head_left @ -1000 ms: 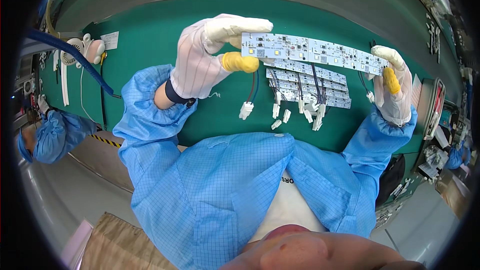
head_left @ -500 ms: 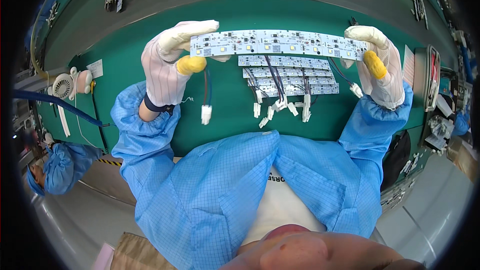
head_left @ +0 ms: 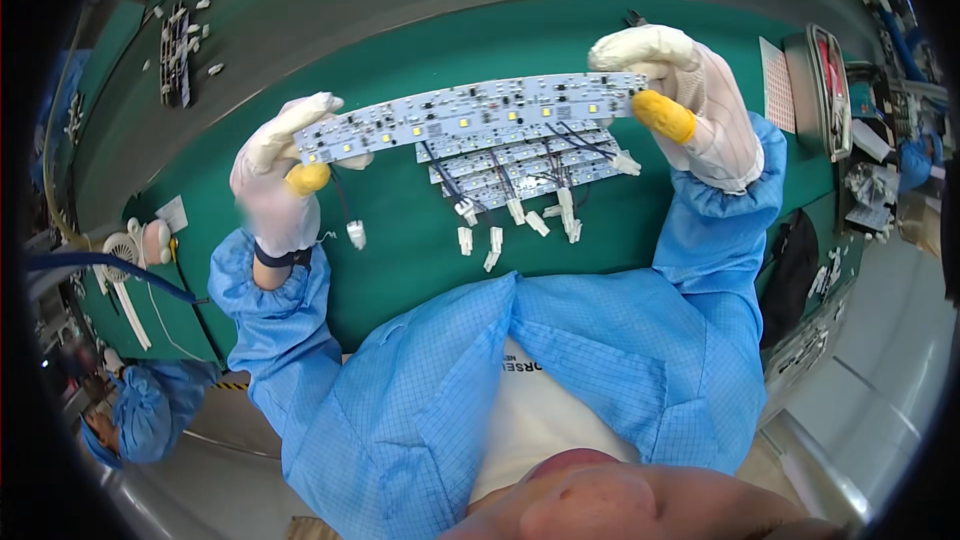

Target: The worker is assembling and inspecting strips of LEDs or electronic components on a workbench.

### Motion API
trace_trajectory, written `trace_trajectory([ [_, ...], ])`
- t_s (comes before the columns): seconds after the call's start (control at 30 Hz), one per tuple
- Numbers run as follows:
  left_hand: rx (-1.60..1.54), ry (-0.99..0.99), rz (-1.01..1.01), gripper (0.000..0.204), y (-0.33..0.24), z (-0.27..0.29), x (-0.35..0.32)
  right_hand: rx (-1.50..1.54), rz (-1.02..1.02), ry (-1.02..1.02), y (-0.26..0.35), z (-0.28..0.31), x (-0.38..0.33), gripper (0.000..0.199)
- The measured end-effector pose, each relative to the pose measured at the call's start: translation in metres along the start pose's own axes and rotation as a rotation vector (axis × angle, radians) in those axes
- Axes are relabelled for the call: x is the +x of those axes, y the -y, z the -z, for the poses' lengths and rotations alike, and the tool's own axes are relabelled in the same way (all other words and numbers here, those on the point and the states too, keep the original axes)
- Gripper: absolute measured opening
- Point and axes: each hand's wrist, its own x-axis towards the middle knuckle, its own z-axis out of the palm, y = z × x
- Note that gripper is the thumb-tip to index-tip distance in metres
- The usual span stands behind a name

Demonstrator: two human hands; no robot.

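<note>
A long white LED circuit board strip (head_left: 470, 112) is stretched between my two gloved hands above the green mat. My left hand (head_left: 282, 175), yellow-tipped at the thumb, pinches its left end. The right end sits between the thumb and fingers of my right hand (head_left: 672, 105), also with a yellow thumb cover. Wires hang from the strip, one ending in a white connector (head_left: 357, 234) below my left hand. Under and behind it, several similar LED strips (head_left: 590, 168) lie in overlapping rows. Their dark wires and white connectors (head_left: 537, 224) spread toward me.
A small white fan (head_left: 122, 252) stands at the left beside a blue hose (head_left: 100, 263). Dark strips and loose white pieces (head_left: 175, 55) lie on the grey surface beyond the mat. At the right are a bin (head_left: 826, 90) and a black bag (head_left: 792, 265). Another person (head_left: 160, 410) sits at far left.
The view has turned, so the held strip now slants, left end lower. Both hands appear farther left and still grip it. The strip hangs nearer the lying strips in the picture.
</note>
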Motion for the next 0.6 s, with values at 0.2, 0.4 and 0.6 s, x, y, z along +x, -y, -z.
trace_trajectory([
  [0.2,-0.041,-0.014,0.070,0.059,-0.004,-0.006,0.005,-0.057,-0.146,0.033,0.015,-0.006,0.001,0.051],
  [0.4,0.245,0.031,0.048,0.064,0.001,-0.003,0.015,-0.032,-0.019,0.091,0.004,0.002,-0.004,0.056],
  [0.6,0.048,-0.020,0.110,0.056,-0.002,-0.006,0.007,-0.009,-0.073,0.070,0.007,-0.001,0.000,0.055],
])
